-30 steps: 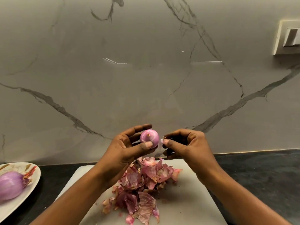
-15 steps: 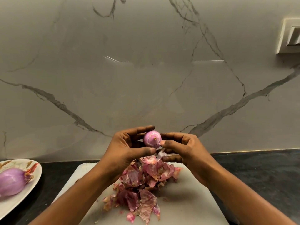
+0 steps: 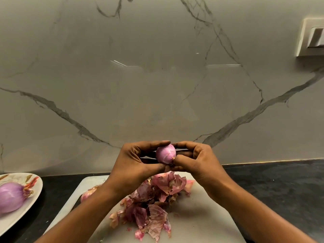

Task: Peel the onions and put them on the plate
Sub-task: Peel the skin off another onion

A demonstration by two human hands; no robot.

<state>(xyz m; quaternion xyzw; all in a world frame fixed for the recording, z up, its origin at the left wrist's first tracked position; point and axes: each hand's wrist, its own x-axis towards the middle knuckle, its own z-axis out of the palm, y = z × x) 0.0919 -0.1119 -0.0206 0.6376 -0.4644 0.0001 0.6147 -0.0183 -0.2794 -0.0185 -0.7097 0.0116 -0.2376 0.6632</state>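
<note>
1. Head view: the left hand (image 3: 133, 163) cups the small, round, pale-purple onion (image 3: 165, 153) between its thumb and curled fingers; the right hand (image 3: 198, 162) stood apart a second ago, has closed in since, and now pinches the brown nub at the onion's lower right end.
2. The onion has been turned in that time; its surface looks smooth and mostly bare, so I judge that only the end is left to clean before it goes to the plate.
3. Directly below the hands, a heap of papery pink-brown onion skins (image 3: 152, 204) lies on the white rectangular cutting board (image 3: 201, 216); a partly hidden pinkish onion (image 3: 87, 194) peeks out beside the left forearm.
4. Far to the left of the left hand, the white patterned oval plate (image 3: 35, 188) holds one large peeled purple onion (image 3: 10, 197); the dark stone counter (image 3: 280, 186) lies around the board and plate.
</note>
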